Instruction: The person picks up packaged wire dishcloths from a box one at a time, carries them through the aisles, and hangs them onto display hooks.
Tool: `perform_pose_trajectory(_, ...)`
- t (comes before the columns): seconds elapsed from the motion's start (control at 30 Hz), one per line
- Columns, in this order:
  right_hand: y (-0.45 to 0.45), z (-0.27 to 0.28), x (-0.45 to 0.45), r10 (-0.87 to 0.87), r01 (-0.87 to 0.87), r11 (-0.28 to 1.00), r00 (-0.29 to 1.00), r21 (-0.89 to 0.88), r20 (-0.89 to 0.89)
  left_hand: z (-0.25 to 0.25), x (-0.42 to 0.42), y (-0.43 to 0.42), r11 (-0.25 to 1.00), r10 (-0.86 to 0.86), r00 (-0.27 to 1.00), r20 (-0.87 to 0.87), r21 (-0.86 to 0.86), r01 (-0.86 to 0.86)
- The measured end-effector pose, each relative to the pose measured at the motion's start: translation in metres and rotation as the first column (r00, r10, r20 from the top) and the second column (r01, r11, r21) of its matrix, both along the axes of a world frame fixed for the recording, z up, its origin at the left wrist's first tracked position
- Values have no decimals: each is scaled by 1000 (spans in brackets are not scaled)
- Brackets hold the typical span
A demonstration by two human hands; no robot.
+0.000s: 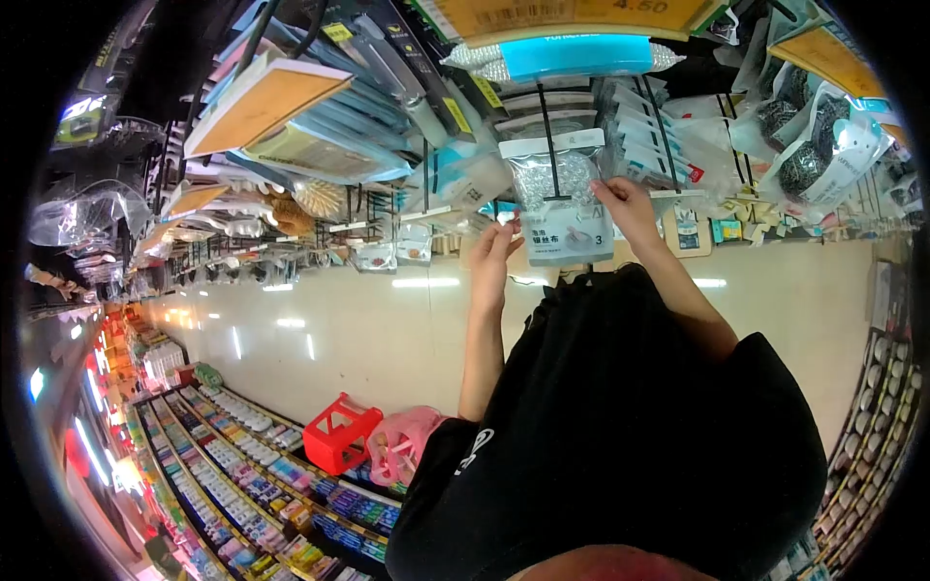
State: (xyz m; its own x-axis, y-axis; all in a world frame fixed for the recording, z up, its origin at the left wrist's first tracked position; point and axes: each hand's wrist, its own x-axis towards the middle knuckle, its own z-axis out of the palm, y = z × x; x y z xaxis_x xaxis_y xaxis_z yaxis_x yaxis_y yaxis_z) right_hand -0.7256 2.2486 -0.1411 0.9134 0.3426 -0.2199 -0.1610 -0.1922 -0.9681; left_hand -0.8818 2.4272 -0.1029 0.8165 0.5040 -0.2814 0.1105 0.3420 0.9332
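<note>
A clear-fronted pack of silver-wire cleaning cloths (567, 232) hangs on a black display hook, with a grey-white label marked 3. On its right edge, the fingers of my right hand (625, 205) are closed in a pinch. My left hand (490, 254) is raised beside the pack's lower left edge, its fingers curled but apart. Whether its fingertips touch the pack I cannot tell. More packs of the same sort hang behind on the hook (548, 136).
Overhead juts an orange price tag (581, 17). Hanging brushes (320, 198) and bagged dark scourers (823, 136) flank the hook. Behind me are a tiled floor (339, 334), a red plastic basket (341, 433), a pink stool-like item (402, 443) and stocked shelves (262, 474).
</note>
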Motion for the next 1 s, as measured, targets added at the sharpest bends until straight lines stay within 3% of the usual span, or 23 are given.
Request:
perform_pose_trajectory(0.17,16,-9,1,-83,83,996,997,-45,10,-10,16,11,996,-41,998,-57,73,45)
perform_pose_trajectory(0.23,24,-30,5,-134,133,986,991,101,5,-13,26,17,983,-86,989,-120,150,104)
perform_pose_trajectory(0.37,30,-25,10,-184,174,970,982,171,43,-33,47,24,979,-118,987,-112,154,135)
perform_pose_trajectory(0.47,30,-22,17,-197,194,978,980,79,29,-41,59,26,947,-180,976,-120,247,205)
perform_pose_trajectory(0.53,32,-32,21,-242,240,970,963,34,121,-41,64,24,928,-187,979,-87,311,205)
perform_pose_trajectory(0.57,30,-33,21,-255,263,962,961,-74,106,-53,67,29,915,-222,965,-137,313,254)
perform_pose_trajectory(0.7,19,-100,23,-300,320,937,942,-140,149,-75,59,29,883,-273,949,-160,351,313)
perform_pose_trajectory(0.77,3,-110,14,-229,213,963,970,-166,-81,-74,52,27,871,-298,929,-219,335,358)
perform_pose_trajectory(0.8,-5,-120,9,-237,220,961,968,-167,-85,-75,47,26,864,-315,908,-276,314,395)
perform_pose_trajectory(0.87,-18,-134,-2,-77,-20,974,908,-225,-412,-77,38,26,808,-381,866,-323,339,482)
perform_pose_trajectory(0.9,-23,-137,-10,-88,-10,974,905,-227,-417,-78,33,25,747,-434,822,-369,362,558)
perform_pose_trajectory(0.93,-28,-141,-20,-85,-20,984,825,-179,-558,-79,28,25,676,-485,770,-415,380,631)
perform_pose_trajectory(0.97,-33,-141,-28,-76,-19,991,725,-129,-684,-79,23,19,676,-506,737,-448,325,662)
perform_pose_trajectory(1.0,-37,-141,-35,-94,-1,991,719,-136,-689,-66,18,11,665,-523,724,-450,316,677)
